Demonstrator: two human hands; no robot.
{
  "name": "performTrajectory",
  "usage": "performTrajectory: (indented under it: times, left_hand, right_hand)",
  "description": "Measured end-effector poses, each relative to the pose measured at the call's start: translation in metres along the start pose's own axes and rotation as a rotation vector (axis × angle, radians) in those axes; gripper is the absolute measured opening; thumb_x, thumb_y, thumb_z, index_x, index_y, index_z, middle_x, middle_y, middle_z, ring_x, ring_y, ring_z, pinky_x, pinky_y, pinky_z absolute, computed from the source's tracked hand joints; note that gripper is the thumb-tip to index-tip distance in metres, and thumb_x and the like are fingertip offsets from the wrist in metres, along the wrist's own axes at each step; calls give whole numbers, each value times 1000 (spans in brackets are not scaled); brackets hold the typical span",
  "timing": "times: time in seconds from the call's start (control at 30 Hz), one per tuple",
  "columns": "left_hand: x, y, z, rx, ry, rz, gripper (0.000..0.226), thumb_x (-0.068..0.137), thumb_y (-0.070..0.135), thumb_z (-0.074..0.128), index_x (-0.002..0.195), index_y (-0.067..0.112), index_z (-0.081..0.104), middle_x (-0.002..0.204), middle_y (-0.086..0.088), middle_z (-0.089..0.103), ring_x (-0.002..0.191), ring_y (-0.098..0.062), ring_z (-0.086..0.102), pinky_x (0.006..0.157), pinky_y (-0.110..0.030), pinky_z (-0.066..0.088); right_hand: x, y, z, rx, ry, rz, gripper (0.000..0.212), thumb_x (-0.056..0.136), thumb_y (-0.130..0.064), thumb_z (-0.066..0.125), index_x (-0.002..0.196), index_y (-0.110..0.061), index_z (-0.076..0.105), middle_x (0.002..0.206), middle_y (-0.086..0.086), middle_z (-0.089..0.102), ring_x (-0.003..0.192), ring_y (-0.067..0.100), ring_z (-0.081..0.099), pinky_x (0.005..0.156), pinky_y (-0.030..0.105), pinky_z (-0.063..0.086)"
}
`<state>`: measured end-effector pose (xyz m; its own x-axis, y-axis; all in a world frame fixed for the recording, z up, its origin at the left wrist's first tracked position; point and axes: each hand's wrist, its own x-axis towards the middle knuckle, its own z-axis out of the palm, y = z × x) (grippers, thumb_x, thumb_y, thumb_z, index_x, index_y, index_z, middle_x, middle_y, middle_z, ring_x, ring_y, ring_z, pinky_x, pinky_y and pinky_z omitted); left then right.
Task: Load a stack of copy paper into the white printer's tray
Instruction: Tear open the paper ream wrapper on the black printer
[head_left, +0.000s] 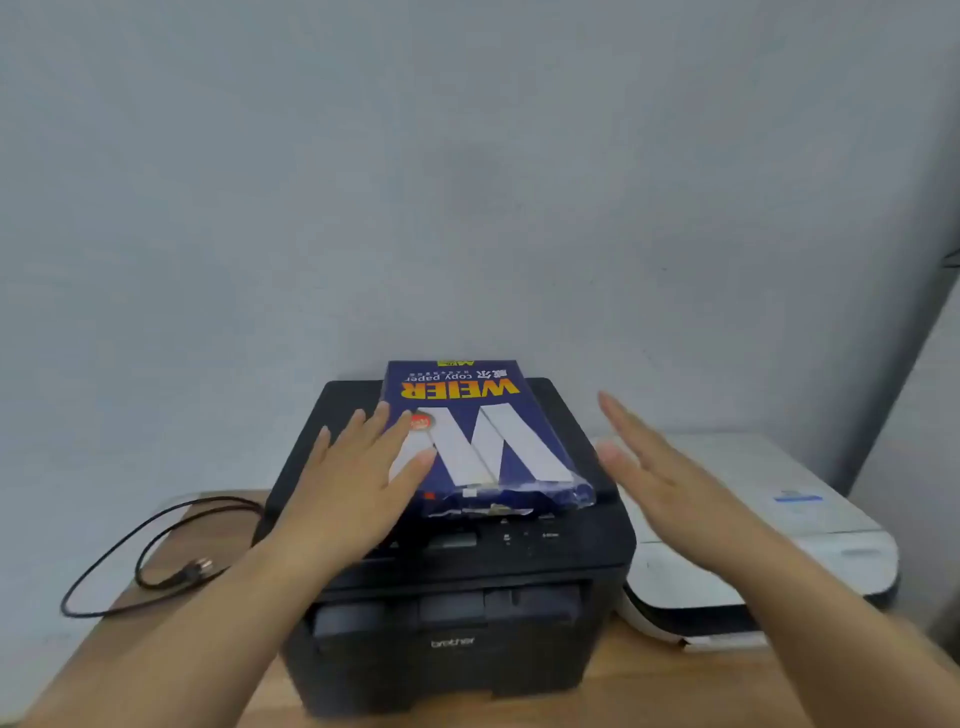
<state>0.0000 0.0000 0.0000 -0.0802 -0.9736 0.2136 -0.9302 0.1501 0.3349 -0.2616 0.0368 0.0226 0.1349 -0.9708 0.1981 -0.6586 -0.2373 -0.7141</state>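
A blue ream of copy paper (483, 436) marked WEIER lies on top of a black printer (457, 613), its torn wrapper end facing me. My left hand (358, 478) rests flat with fingers spread at the ream's left edge, fingertips touching the wrapper. My right hand (654, 467) hovers open, fingers together, just right of the ream and not touching it. The white printer (810, 525) sits to the right of the black one, partly behind my right forearm. Its tray is not visible.
A black cable (156, 551) loops on the wooden table (166, 654) left of the black printer. A grey wall rises close behind both printers. A pale vertical panel stands at the far right edge.
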Motion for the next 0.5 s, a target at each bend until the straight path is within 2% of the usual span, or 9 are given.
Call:
performTrajectory:
  times: [0.1, 0.2, 0.33, 0.5]
  left_hand:
    - [20, -2, 12, 83, -89, -23, 57, 95, 50, 18, 148, 32, 4, 159, 2, -5, 146, -19, -6, 117, -40, -4]
    - [40, -3, 22, 90, -180, -65, 57, 95, 50, 15, 148, 34, 1, 159, 4, -6, 146, -17, -8, 117, -40, -4]
    - [62, -4, 30, 127, -248, -87, 55, 96, 48, 15, 147, 36, 0, 159, 7, -2, 146, -16, -4, 117, -41, -3]
    - [78, 4, 36, 139, -292, -53, 51, 96, 46, 19, 145, 38, 6, 159, 9, 4, 146, -20, 0, 117, -42, 1]
  right_hand:
    - [33, 26, 10, 12, -130, 104, 53, 98, -44, 29, 148, -37, 12, 155, -21, 9, 142, -2, 10, 114, 21, 11]
    - [66, 50, 17, 3, -250, 175, 51, 99, -41, 26, 148, -33, 13, 157, -15, 8, 145, 6, 10, 118, 29, 12]
    - [100, 74, 26, -43, -340, 129, 48, 101, -38, 24, 148, -33, 14, 158, -14, 6, 145, 4, 4, 116, 26, 7]
    - [132, 81, 31, -127, -415, 20, 47, 100, -39, 26, 147, -35, 19, 157, -16, 5, 145, 5, 3, 116, 27, 8]
